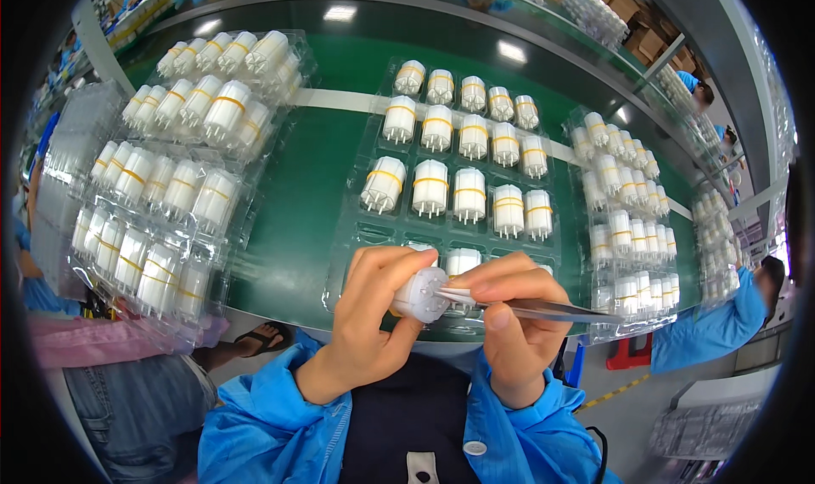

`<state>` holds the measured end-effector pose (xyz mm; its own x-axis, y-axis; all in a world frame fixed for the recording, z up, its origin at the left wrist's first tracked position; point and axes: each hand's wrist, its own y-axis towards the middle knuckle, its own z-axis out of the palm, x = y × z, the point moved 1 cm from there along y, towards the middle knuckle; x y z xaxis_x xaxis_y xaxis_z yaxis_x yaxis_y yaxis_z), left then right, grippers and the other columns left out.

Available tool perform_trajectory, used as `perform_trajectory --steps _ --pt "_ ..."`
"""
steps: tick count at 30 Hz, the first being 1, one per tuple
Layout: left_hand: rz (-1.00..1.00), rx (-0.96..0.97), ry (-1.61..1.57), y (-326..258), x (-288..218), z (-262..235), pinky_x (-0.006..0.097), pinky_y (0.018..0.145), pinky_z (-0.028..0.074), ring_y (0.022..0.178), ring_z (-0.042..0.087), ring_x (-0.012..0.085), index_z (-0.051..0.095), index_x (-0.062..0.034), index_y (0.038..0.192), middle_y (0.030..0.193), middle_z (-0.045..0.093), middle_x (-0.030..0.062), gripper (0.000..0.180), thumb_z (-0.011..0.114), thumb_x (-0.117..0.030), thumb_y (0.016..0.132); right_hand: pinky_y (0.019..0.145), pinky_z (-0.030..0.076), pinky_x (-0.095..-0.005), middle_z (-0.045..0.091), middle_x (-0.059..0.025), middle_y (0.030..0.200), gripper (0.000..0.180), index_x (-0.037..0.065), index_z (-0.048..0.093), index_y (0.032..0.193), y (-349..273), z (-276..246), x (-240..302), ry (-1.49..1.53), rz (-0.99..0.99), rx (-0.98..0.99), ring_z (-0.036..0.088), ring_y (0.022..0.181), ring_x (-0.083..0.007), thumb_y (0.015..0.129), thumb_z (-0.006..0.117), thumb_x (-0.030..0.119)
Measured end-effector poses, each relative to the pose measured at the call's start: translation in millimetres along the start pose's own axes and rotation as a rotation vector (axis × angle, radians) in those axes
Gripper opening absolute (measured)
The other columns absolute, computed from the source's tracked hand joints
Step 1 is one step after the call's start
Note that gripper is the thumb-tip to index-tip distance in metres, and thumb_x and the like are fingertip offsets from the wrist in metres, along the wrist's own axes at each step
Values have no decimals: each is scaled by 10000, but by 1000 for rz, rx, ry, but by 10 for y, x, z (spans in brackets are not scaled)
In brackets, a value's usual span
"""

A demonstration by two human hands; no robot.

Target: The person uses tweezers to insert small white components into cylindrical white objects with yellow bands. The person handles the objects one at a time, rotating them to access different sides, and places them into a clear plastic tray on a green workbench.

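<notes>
Head view, lower centre: left hand (371,318) clamped around white cylinder (414,299), judged light, rigid, best gripped by its sides; right hand (519,318) pinches slim metal tool (560,311).

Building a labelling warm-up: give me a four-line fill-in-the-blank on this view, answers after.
1. The ___ grip holds a cylinder.
2. The sleeves nearest the camera are ___.
3. The table is ___.
4. The middle tray has ___ cylinders in its farthest row.

Missing words: left; blue; green; five.
</notes>
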<state>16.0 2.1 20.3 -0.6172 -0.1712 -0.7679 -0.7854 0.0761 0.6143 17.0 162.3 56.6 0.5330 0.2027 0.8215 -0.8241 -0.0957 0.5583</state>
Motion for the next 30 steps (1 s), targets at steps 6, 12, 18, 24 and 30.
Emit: perform_trajectory --steps 6,12,18,24,30 --pt "-1 6 5 19 -5 0 400 890 459 1045 559 361 530 10 1232 1214 569 200 586 667 115 672 822 503 -350 661 -211 996 147 -58 640 999 -16 84 61 71 38 -74 631 932 -244 875 629 20" --pt "86 -35 -20 -30 106 37 425 922 446 1095 543 367 477 -5 1256 1249 572 196 633 679 128 670 816 509 -342 656 -209 995 153 -60 640 1008 -64 95 46 -24 44 -78 635 925 -239 868 631 2" --pt "110 -79 15 -49 114 33 417 903 447 1055 540 350 499 -24 1217 1216 584 179 634 690 140 636 779 522 -323 687 -193 969 158 -53 655 1002 -39 71 -2 -124 9 -21 658 897 -241 852 658 -4" --pt "125 -93 50 -51 107 33 421 889 442 1030 535 353 506 -23 1210 1193 583 177 636 671 154 622 760 527 -315 699 -186 954 149 -51 662 995 -11 78 11 -148 -4 15 665 882 -236 851 658 -13" --pt "134 -90 69 -47 103 29 424 887 440 1023 533 356 503 -22 1213 1189 580 178 640 662 157 620 766 529 -313 699 -188 964 147 -49 664 993 -12 72 7 -154 16 19 668 884 -236 850 658 -18"
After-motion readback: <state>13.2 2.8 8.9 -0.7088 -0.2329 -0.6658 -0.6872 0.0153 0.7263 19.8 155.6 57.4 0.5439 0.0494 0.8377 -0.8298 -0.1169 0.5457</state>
